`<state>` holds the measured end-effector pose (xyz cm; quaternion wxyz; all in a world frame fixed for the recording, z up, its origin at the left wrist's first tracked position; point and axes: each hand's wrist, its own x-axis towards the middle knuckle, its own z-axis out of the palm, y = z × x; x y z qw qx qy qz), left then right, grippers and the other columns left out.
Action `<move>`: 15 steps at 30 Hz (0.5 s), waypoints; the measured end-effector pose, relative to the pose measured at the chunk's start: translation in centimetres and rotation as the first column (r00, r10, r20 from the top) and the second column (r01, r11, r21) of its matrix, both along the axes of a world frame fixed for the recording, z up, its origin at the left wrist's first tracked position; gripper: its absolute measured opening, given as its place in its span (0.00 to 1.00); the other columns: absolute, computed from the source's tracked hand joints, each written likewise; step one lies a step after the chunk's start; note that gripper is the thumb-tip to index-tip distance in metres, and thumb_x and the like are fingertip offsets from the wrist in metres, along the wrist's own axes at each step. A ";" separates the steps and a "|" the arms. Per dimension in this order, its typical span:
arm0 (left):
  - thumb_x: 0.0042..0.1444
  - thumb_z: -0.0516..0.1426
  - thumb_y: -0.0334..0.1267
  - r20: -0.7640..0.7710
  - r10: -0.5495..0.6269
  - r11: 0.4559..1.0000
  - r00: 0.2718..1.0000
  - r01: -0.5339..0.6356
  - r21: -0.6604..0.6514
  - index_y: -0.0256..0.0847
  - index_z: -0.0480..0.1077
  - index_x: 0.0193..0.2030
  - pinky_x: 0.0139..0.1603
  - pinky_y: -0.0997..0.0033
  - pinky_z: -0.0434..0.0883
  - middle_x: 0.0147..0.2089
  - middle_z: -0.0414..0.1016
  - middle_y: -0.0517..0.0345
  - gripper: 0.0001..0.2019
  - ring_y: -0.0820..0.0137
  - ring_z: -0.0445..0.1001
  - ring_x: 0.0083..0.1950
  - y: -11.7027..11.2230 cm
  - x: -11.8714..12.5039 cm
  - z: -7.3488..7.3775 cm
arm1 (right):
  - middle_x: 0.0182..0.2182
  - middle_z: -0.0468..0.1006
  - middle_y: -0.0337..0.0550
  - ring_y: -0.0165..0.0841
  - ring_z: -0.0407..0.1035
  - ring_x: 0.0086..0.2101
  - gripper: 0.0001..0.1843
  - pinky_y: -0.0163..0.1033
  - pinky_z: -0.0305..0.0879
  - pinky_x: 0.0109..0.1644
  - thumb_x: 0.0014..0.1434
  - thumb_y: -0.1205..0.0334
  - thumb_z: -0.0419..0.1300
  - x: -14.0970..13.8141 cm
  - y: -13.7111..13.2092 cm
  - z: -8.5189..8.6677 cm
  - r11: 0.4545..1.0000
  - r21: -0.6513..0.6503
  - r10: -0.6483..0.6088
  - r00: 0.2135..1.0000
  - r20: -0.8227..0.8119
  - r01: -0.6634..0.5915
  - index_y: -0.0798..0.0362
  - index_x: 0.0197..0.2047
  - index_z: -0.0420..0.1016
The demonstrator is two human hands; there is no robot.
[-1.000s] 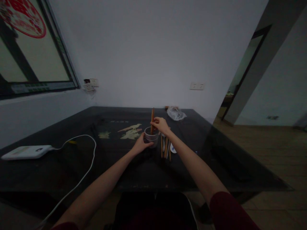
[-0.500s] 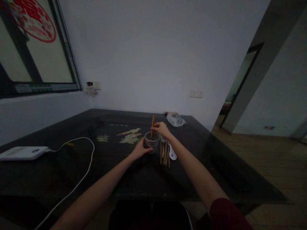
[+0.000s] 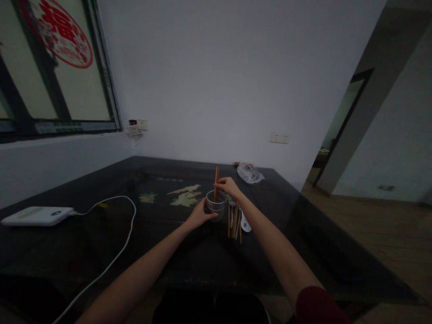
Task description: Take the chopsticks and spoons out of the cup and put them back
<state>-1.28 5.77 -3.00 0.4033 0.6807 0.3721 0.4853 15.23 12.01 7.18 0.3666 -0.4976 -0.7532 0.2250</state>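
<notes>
My left hand (image 3: 199,215) is wrapped around the near left side of a clear cup (image 3: 217,206) on the dark table. Between the fingertips of my right hand (image 3: 227,185) are wooden chopsticks (image 3: 217,177), held upright with their lower ends inside the cup. Just right of the cup lie more chopsticks (image 3: 235,222), a metal spoon (image 3: 231,218) and a white spoon (image 3: 245,224) with a blue mark. My right wrist and forearm pass above the far ends of these utensils and partly hide them.
A crumpled clear plastic bag (image 3: 249,173) rests at the table's back edge. On the left a white power bank (image 3: 38,216) trails a white cable (image 3: 130,225) over the tabletop (image 3: 162,252). A dark flat object (image 3: 326,252) lies at the right. The wall stands behind the table.
The whole view has shifted slightly, so everything sits a little lower and to the right. Both hands keep their grips, with the chopsticks still standing in the cup.
</notes>
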 end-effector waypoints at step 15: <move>0.38 0.68 0.36 0.015 0.012 1.000 1.000 -0.011 -0.029 0.36 0.60 0.55 0.59 0.51 0.64 0.56 0.68 0.42 0.36 0.57 0.69 0.56 -0.8 0.2 1.0 | 0.19 0.73 0.39 0.26 0.63 0.22 0.15 0.30 0.55 0.24 0.50 0.54 0.63 0.1 0.3 -0.4 0.999 -0.031 -0.018 0.992 -0.128 0.014 0.60 0.26 0.78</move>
